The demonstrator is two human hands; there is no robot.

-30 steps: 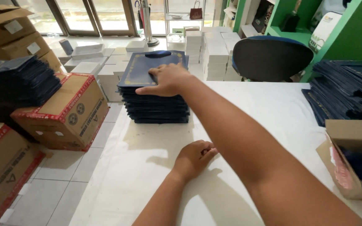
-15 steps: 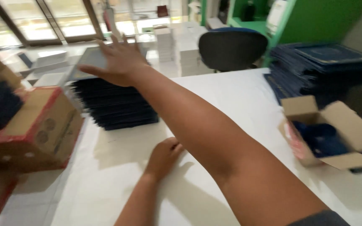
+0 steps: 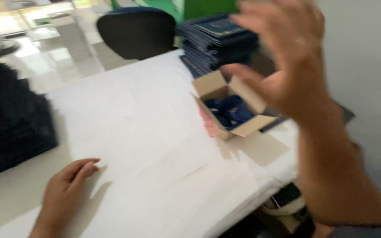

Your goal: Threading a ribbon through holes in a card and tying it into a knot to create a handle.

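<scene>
Head view: right hand (image 3: 287, 66) raised, fingers spread, empty, above open cardboard box (image 3: 232, 108); left hand (image 3: 67, 189) flat on table (image 3: 146, 132), holding nothing.

Both forearms are showing bare; the left hand (image 3: 65, 187) and right hand (image 3: 287, 66) are wearing no gloves.
</scene>
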